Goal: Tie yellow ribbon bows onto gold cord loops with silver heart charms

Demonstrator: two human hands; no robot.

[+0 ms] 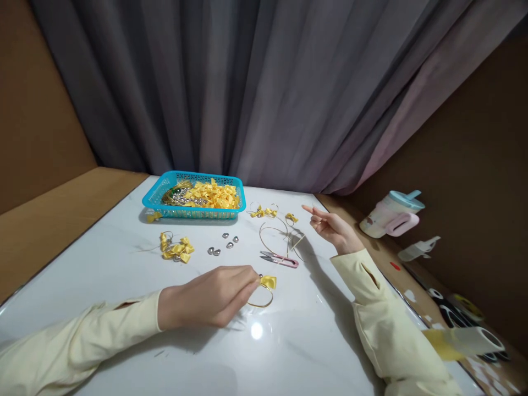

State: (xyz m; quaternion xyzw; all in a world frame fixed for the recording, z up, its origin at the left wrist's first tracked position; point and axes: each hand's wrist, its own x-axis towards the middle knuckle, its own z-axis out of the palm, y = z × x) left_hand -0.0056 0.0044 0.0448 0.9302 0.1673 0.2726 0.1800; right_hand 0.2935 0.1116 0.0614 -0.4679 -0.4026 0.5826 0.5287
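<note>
My left hand [218, 296] is closed near the front middle of the white table, pinching a small yellow bow [269, 282] with a silver bead and a loop of gold cord [264, 305]. The fingertips hide part of the bow. My right hand [332, 228] hovers at the right, index finger stretched out and the other fingers curled in; what they hold, if anything, cannot be made out. Between the hands lie pink-handled thread snips [284, 259] and loose gold cord [264, 237]. Several silver heart-shaped beads [230, 245] lie beyond my left hand.
A blue basket [198, 213] holds yellow bows, beads and a cord bundle. Bow pieces form a pile [177, 250] at left, with others [264, 211] at the back. On the brown surface at right are a lidded cup [383, 214], a white nozzle [416, 250], scissors [449, 313] and a roll [474, 341].
</note>
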